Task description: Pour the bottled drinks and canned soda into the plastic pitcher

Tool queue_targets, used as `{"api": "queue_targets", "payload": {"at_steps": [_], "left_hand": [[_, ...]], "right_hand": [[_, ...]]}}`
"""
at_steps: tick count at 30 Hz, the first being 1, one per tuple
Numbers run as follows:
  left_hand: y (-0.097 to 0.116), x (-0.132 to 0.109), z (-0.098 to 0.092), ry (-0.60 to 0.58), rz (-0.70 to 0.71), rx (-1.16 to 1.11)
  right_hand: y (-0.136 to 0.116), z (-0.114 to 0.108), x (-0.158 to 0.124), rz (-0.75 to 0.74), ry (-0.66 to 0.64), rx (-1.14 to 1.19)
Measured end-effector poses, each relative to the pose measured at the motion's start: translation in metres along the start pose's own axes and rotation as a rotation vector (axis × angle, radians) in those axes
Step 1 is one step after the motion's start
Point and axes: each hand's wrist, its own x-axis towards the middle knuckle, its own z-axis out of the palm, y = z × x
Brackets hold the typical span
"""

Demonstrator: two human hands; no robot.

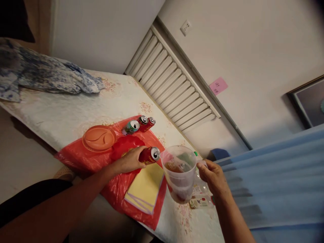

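My left hand (131,160) is wrapped round a dark red drink can (149,155), opened and tilted, its top close to the jug's spout. Whether they touch I cannot tell. With my right hand (212,173) I grip the handle of a clear plastic jug (181,182), which is tilted and has brown liquid inside. Below the can lies a stack of yellow cloths (145,187) with purple edges. An orange divided dish (99,138) sits left of my left hand. Beyond it stand a green can (131,127) and two more cans, one a red can (151,122).
A red plastic sheet (113,184) covers part of the flowered tablecloth (124,92). Plastic bottles (202,202) lie behind the jug. A crumpled blue-and-white cloth (55,76) is at the far left. A radiator (174,81) borders the table; a blue curtain (278,185) hangs at right.
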Motion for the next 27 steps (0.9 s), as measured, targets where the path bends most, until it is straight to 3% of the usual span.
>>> {"api": "queue_targets", "payload": {"at_steps": [10,27], "left_hand": [[0.0,0.001,0.0,0.012,-0.024,0.028],[-0.001,0.001,0.001,0.004,-0.063,0.018]], "right_hand": [[-0.011,-0.003,0.007,-0.018,-0.053,-0.153],[-0.027,0.0,0.015,0.028,-0.08,-0.067]]}}
